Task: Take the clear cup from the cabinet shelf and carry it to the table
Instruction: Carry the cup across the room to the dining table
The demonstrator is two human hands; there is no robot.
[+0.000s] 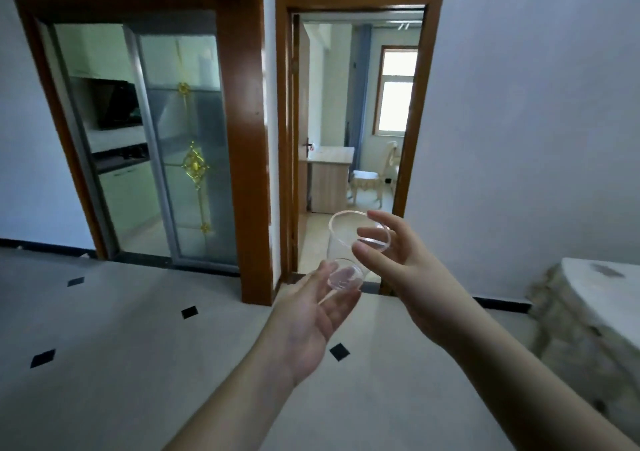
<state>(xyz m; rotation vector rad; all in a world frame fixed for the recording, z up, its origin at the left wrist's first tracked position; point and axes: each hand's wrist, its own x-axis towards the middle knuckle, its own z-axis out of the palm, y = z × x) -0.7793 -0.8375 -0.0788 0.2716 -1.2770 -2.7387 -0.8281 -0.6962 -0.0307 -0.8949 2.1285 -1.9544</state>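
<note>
Before the open doorway point(356, 132): two bare hands are reaching forward at mid-frame, sharing one clear cup point(349, 249) between them.

Clear cup: it is hanging in the air just below the open doorway's floor line, tilting so that its rim is leaning up and to the right and its base down and to the left; it is standing on no surface.

Left hand point(311, 315): it is lying palm-up below the open doorway, fingers spread and only lightly curling, with the cup's base resting against the fingertips point(343, 298); it is cradling, not clamping.

Right hand point(401, 256): it is coming in from the doorway's lower right, thumb and fingers bending around the cup's rim, pinching it at the upper edge.

Door frame edges: the brown jamb point(414, 132) is running down just behind the right hand, and the cup's rim is overlapping the opening near that jamb's foot.

Wooden post point(246, 159): it is standing left of the open doorway, its base meeting the floor left of the left hand.

Sliding glass door point(180, 145): it is sitting further left of the open doorway, beyond the post.

Floor point(138, 346): pale tile with small black diamonds is stretching bare below and left of the open doorway, leaving wide room under both forearms.

Table point(599, 288): its white top and draped, blurry edge are showing well to the right of the open doorway, apart from the right forearm.
</note>
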